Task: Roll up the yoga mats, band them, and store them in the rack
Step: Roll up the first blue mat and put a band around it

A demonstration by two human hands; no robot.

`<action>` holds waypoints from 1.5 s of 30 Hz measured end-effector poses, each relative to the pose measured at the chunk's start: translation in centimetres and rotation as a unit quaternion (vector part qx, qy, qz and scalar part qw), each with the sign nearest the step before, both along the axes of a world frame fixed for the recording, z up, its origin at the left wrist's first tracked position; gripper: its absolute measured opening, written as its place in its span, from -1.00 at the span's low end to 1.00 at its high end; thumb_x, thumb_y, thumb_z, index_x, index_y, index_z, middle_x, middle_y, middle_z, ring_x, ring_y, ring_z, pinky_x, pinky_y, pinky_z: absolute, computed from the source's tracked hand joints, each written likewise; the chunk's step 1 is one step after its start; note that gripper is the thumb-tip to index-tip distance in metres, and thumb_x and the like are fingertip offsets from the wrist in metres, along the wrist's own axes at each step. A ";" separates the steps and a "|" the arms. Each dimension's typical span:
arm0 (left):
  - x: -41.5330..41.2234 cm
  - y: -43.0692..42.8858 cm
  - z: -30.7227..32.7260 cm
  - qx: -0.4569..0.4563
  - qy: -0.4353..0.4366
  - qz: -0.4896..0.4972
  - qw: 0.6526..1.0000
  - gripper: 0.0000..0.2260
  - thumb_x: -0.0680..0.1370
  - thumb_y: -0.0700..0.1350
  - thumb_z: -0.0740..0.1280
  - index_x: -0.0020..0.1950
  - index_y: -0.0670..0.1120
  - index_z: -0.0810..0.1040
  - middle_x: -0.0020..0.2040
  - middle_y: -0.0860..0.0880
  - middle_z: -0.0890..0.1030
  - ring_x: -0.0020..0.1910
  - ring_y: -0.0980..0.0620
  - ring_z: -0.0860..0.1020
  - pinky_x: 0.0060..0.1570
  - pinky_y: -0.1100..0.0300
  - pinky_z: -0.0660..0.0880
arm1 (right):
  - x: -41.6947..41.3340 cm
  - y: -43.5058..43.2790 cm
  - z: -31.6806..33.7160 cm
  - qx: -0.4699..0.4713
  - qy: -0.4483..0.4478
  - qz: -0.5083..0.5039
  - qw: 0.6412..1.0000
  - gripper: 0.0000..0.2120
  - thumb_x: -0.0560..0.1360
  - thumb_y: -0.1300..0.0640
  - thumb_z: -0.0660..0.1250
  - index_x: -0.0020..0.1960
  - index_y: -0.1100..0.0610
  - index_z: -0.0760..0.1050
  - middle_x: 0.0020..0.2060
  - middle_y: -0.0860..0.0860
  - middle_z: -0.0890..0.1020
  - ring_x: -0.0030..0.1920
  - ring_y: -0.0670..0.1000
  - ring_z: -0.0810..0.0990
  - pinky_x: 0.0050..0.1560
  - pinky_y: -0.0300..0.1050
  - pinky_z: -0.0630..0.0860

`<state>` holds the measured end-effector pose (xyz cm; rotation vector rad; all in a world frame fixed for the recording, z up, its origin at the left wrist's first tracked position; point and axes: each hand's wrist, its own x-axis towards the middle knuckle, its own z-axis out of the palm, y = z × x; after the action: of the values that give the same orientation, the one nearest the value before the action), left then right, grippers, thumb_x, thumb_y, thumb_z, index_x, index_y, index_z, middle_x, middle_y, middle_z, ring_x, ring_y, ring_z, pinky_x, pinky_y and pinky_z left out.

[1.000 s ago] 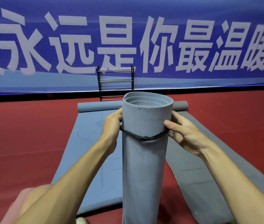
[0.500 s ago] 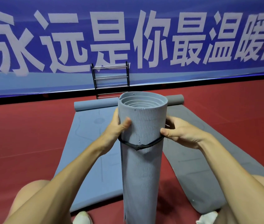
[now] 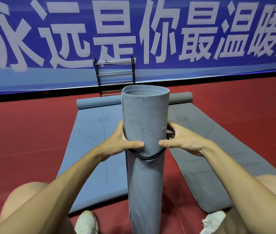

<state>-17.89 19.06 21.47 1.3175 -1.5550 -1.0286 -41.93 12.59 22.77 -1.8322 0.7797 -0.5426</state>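
The left hand [image 3: 120, 142] had slid lower and gripped the rolled mat [image 3: 145, 174], thumb pressed on its front; the mat stood upright between the knees. The black band [image 3: 148, 157] had been pushed further down from the top, so I think the banding was nearly done. The right hand [image 3: 182, 142] gripped the roll too, fingers next to the band. A blue mat [image 3: 90, 149] lay flat on the left, another roll [image 3: 98, 103] lay across the far end, and a grey mat [image 3: 201, 157] lay flat on the right; all three lay between the person and the rack [image 3: 115, 73].
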 end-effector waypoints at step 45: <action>-2.6 -2.2 10.3 -0.018 -0.169 0.148 0.974 -0.80 0.60 -0.08 0.12 -0.13 -0.06 0.48 -0.22 -0.07 0.49 -0.27 0.02 0.37 -0.31 0.14 0.25 | 6.3 1.7 9.2 -0.185 0.097 -0.189 0.959 -0.48 0.66 -0.10 -0.03 0.17 0.23 0.56 0.21 0.16 0.59 0.21 0.16 0.51 0.25 0.04 0.39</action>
<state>-20.44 16.89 31.80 1.7042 -1.5478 -0.6111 -35.59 14.27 32.02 -2.1128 1.2435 -0.8050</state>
